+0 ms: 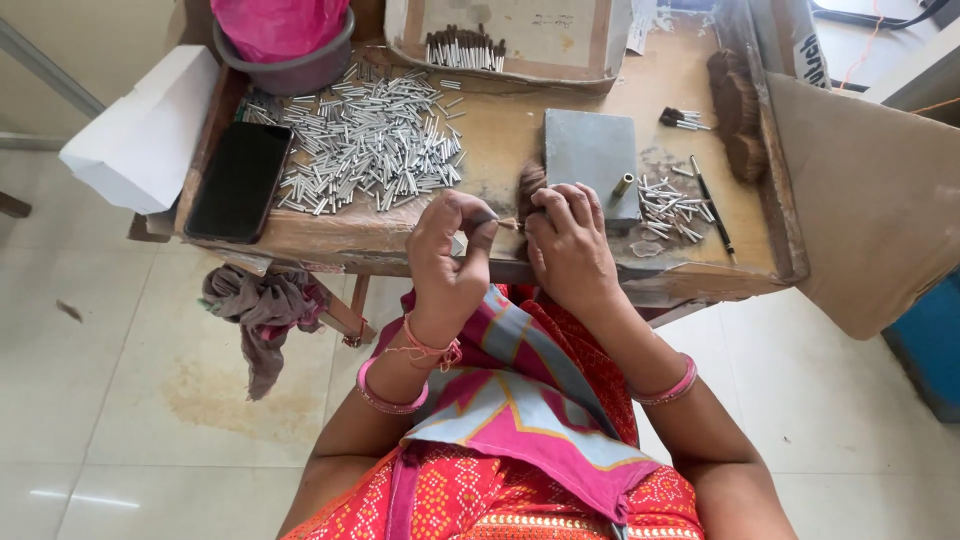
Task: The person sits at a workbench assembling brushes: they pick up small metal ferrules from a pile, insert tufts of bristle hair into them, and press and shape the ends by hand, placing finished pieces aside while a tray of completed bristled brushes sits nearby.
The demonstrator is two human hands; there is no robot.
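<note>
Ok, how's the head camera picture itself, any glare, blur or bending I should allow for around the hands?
Head view: soft, even daylight, no hard shadows; the left hand and right hand are sharp, though the fine tuft pinched between them is too small to resolve. Mild sheen on the dark phone and the floor tiles. Wide-angle bending curves the table edges.

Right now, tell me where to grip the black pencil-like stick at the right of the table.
Pinch the black stick at its middle, coming from above and from its right side. It lies flat, its length running away from the person, and the small pile of metal tubes crowds its left, while the right side is bare table.
</note>
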